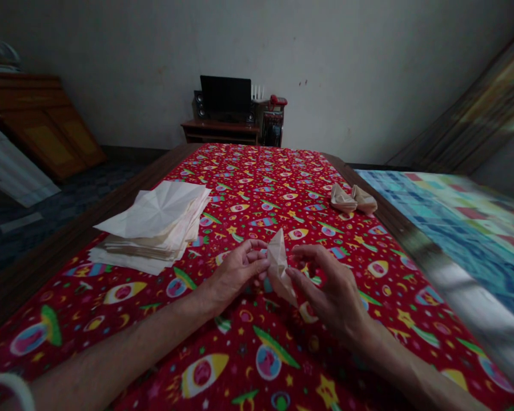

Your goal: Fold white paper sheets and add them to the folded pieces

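A folded piece of pale paper (278, 264), narrow and pointed at both ends, is held upright just above the red cloth. My left hand (243, 268) pinches its left side between thumb and fingers. On the other side, my right hand (325, 279) has its thumb at the paper's edge, while the index finger is lifted away and the fingers are apart. To the left lies a stack of creased paper sheets (154, 220), the top one showing fold lines that meet in its middle. Two finished-looking folded paper shapes (353, 200) sit at the table's right side.
A red patterned tablecloth (257, 354) covers the dark wooden table. Along the right runs a bed with a blue patterned cover (445, 228). Beyond the far end are a monitor (225, 94) and a red telephone (278, 101). A wooden cabinet (38, 125) stands at the left.
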Motion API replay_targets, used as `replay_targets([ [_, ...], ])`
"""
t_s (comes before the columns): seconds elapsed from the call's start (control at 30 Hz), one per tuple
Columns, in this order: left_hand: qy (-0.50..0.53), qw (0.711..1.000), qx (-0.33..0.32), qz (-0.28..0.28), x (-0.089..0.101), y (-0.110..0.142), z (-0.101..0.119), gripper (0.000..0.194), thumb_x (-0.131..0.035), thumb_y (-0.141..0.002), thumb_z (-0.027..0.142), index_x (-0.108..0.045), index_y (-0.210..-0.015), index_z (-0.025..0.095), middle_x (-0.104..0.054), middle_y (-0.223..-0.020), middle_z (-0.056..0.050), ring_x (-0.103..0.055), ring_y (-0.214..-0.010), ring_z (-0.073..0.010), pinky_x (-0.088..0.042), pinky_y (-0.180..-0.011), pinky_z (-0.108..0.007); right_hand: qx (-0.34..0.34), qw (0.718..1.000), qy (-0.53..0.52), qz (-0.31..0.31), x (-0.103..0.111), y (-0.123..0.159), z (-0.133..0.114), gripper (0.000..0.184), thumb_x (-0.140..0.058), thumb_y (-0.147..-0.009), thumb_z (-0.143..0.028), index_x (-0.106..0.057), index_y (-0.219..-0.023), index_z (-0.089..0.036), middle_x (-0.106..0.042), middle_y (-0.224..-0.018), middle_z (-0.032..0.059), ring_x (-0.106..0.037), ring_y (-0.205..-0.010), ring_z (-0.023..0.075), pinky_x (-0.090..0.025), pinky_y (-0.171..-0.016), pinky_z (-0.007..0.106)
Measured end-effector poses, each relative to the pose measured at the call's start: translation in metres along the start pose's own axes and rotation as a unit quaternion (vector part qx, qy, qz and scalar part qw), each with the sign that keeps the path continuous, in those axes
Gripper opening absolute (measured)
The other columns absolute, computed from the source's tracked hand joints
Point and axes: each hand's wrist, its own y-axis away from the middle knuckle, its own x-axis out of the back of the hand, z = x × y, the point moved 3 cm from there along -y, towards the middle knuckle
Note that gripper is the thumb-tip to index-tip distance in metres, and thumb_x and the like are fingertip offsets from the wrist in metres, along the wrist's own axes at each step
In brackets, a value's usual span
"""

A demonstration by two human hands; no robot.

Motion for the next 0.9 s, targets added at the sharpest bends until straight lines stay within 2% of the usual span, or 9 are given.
replay_targets([
  [0.13,-0.019,1.000,0.011,-0.016,-0.002,0.000,-0.001,0.046,-0.074,-0.069,0.037,-0.047,-0.101,0.018,-0.054,-0.069,0.005,-0.048,-0.051,-0.0048,-0.035,-0.047,-0.017,0.027,0.998,-0.035,-0.046,0.001,-0.001,-0.005,0.012,-0.056,-0.086,-0.019,-0.062,-0.096,-0.021,-0.068,-0.081,0.0012,-0.063,-0.068,0.0119,-0.050,-0.063,0.022],
  [0.23,-0.018,1.000,0.015,-0.009,-0.004,0.003,0.001,0.046,-0.074,-0.069,0.037,-0.048,-0.101,0.017,-0.056,-0.070,0.004,-0.048,-0.050,-0.0042,-0.034,-0.047,-0.016,0.031,0.999,-0.028,-0.035,0.001,-0.001,-0.005,0.012,-0.057,-0.084,-0.018,-0.065,-0.092,-0.021,-0.070,-0.079,0.0015,-0.066,-0.068,0.0133,-0.051,-0.062,0.022],
  [0.4,-0.015,1.000,-0.005,0.000,-0.006,0.007,0.007,0.050,-0.074,-0.069,0.032,-0.047,-0.109,0.018,-0.060,-0.077,0.002,-0.058,-0.070,-0.0111,-0.044,-0.066,-0.022,0.018,1.000,-0.026,-0.005,0.004,0.000,-0.004,0.010,-0.061,-0.080,-0.015,-0.068,-0.084,-0.020,-0.072,-0.074,0.0005,-0.066,-0.062,0.0125,-0.051,-0.057,0.019],
  [0.47,-0.023,1.000,-0.008,-0.003,-0.006,0.008,0.007,0.049,-0.072,-0.072,0.031,-0.047,-0.112,0.017,-0.062,-0.081,0.000,-0.060,-0.078,-0.0132,-0.045,-0.072,-0.023,0.010,0.999,-0.034,-0.010,0.004,-0.001,-0.002,0.010,-0.061,-0.080,-0.015,-0.069,-0.083,-0.020,-0.071,-0.073,0.0000,-0.066,-0.062,0.0124,-0.051,-0.056,0.019],
  [0.6,-0.039,0.999,-0.007,-0.016,-0.008,0.009,0.007,0.043,-0.065,-0.079,0.035,-0.048,-0.114,0.017,-0.066,-0.090,-0.005,-0.062,-0.079,-0.0149,-0.046,-0.074,-0.026,-0.007,0.999,-0.031,-0.038,0.005,-0.004,0.002,0.012,-0.059,-0.081,-0.016,-0.070,-0.082,-0.021,-0.071,-0.071,-0.0008,-0.066,-0.061,0.0125,-0.051,-0.056,0.020],
  [0.77,-0.004,1.000,-0.025,-0.017,-0.005,0.009,0.006,0.042,-0.064,-0.078,0.031,-0.047,-0.114,0.017,-0.064,-0.099,-0.008,-0.065,-0.079,-0.0164,-0.048,-0.073,-0.029,-0.047,0.997,-0.034,-0.053,0.010,-0.011,0.015,0.012,-0.059,-0.082,-0.024,-0.070,-0.081,-0.021,-0.071,-0.072,0.0012,-0.066,-0.062,0.0147,-0.050,-0.055,0.022],
  [0.9,0.011,0.999,-0.033,-0.007,0.002,0.008,0.000,0.036,-0.062,-0.079,0.023,-0.048,-0.111,0.016,-0.064,-0.096,-0.008,-0.064,-0.076,-0.0155,-0.049,-0.070,-0.028,-0.084,0.995,-0.044,-0.002,0.032,-0.034,0.041,0.012,-0.062,-0.081,-0.028,-0.070,-0.082,-0.019,-0.071,-0.075,0.0031,-0.066,-0.068,0.0163,-0.052,-0.060,0.025],
])
